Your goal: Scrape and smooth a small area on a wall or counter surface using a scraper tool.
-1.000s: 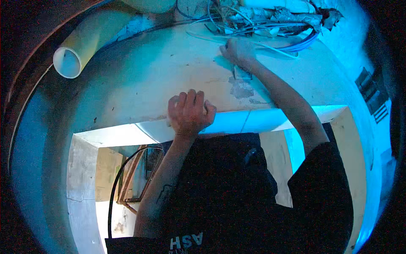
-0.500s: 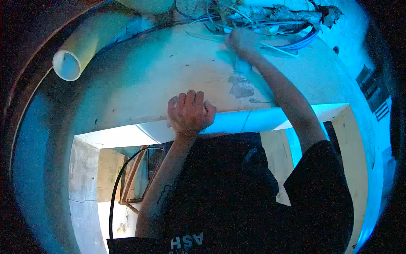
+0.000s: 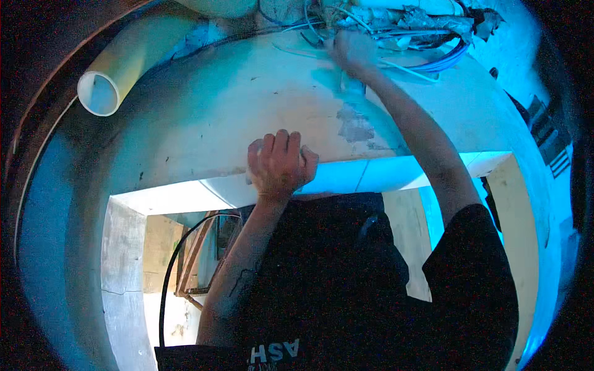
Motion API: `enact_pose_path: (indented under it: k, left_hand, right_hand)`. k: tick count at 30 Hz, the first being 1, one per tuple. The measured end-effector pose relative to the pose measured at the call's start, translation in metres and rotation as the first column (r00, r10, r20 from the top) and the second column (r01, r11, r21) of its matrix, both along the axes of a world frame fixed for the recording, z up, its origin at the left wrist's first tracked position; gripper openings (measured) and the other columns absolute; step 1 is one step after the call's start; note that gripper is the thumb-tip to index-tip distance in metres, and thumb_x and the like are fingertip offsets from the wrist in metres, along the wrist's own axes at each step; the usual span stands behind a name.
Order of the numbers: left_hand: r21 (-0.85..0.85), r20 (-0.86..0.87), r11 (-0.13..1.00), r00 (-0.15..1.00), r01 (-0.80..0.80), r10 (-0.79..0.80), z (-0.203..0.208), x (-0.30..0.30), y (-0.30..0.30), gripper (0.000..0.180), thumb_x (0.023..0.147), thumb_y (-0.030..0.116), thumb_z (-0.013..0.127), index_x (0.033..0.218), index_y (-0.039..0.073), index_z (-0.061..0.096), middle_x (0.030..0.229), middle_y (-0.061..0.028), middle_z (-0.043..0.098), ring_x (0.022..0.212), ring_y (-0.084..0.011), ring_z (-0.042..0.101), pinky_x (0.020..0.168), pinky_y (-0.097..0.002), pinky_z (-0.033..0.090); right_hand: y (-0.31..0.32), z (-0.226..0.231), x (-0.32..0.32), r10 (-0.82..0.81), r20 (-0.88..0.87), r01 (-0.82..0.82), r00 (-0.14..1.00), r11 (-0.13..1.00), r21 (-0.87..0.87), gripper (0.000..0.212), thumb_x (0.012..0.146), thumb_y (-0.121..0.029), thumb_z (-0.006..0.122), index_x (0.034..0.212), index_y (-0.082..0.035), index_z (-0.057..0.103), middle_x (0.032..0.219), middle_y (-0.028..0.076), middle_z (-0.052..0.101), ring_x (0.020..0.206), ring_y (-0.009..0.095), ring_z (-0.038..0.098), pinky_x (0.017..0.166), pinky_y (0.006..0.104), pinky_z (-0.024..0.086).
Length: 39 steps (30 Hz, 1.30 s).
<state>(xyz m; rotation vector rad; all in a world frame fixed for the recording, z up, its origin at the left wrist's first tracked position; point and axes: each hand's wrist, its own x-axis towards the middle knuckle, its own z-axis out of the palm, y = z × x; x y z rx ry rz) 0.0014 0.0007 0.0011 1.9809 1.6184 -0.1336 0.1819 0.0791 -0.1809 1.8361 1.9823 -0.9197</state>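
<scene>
My left hand (image 3: 281, 166) is closed, fingers curled, at the edge of the wall opening (image 3: 352, 176). A pale bit shows beside its palm, too hidden to name. Further up and to the right, my right hand (image 3: 354, 54) reaches to a bundle of thin cables (image 3: 427, 59) along the top of the wall. Motion blurs its fingers, and I cannot make out whether they grip a cable. Several loose wires (image 3: 312, 28) curl just above and left of that hand.
A wide pale pipe (image 3: 133, 68) juts out at the upper left, its end open. Wrapped pipes (image 3: 427, 21) run behind the cables. Rusty brackets (image 3: 195, 260) and a black cable (image 3: 166, 278) show through the opening. The pale wall (image 3: 235, 123) has a peeled patch (image 3: 354, 127).
My right hand has shifted slightly up among the cables and stays blurred. My left hand keeps its closed shape in nearly the same place.
</scene>
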Motion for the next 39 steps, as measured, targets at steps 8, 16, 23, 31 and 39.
enact_pose_path:
  k: [8,16,23,31,39]
  left_hand:
    - [-0.031,-0.021,1.0,1.0,-0.005,0.004,0.0,-0.002,-0.001,0.014,0.062,0.023,0.052,0.068,0.01,0.051,0.064,-0.0036,0.044,0.062,-0.0184,0.048,0.062,-0.0358,0.036]
    - [-0.08,-0.037,0.997,0.999,0.008,-0.011,0.0,0.0,-0.001,0.014,0.062,0.023,0.052,0.068,0.011,0.051,0.066,-0.0035,0.045,0.062,-0.0183,0.047,0.066,-0.0357,0.036]
    - [-0.022,-0.002,1.0,1.0,-0.006,0.006,0.001,0.002,0.0,0.015,0.062,0.024,0.052,0.068,0.01,0.051,0.066,-0.0039,0.044,0.062,-0.0185,0.047,0.064,-0.0359,0.036]
    - [-0.038,-0.02,0.999,1.0,0.001,-0.002,-0.001,0.002,-0.002,0.016,0.062,0.024,0.051,0.07,0.01,0.051,0.066,-0.004,0.044,0.062,-0.019,0.046,0.064,-0.0361,0.036]
    - [-0.04,-0.037,0.999,0.999,0.006,-0.007,0.0,0.005,0.001,0.014,0.062,0.024,0.051,0.068,0.011,0.051,0.066,-0.0033,0.044,0.062,-0.0182,0.047,0.066,-0.0347,0.036]
  right_hand:
    - [-0.007,0.003,-0.005,0.148,0.012,-0.148,0.989,0.985,0.09,0.033,0.075,-0.034,0.051,0.059,-0.007,0.061,0.053,0.013,0.057,0.048,0.028,0.059,0.044,0.0404,0.047]
    - [-0.02,0.008,-0.006,0.154,0.038,-0.152,0.987,0.987,-0.052,0.034,0.076,-0.035,0.05,0.07,-0.004,0.061,0.059,0.014,0.059,0.054,0.029,0.06,0.049,0.0404,0.048]
    - [-0.021,0.002,-0.007,0.166,0.004,-0.166,0.986,0.986,-0.013,0.032,0.075,-0.035,0.051,0.064,-0.007,0.061,0.053,0.012,0.057,0.049,0.027,0.059,0.045,0.0406,0.047]
    - [-0.011,0.002,-0.005,0.061,0.05,-0.061,0.997,0.998,0.003,0.033,0.074,-0.035,0.051,0.061,-0.006,0.061,0.054,0.015,0.057,0.048,0.027,0.059,0.043,0.0405,0.047]
    - [-0.003,-0.004,0.001,-0.028,0.071,0.027,0.997,0.999,0.024,0.028,0.074,-0.032,0.052,0.068,-0.006,0.062,0.061,0.013,0.06,0.056,0.027,0.061,0.049,0.043,0.047]
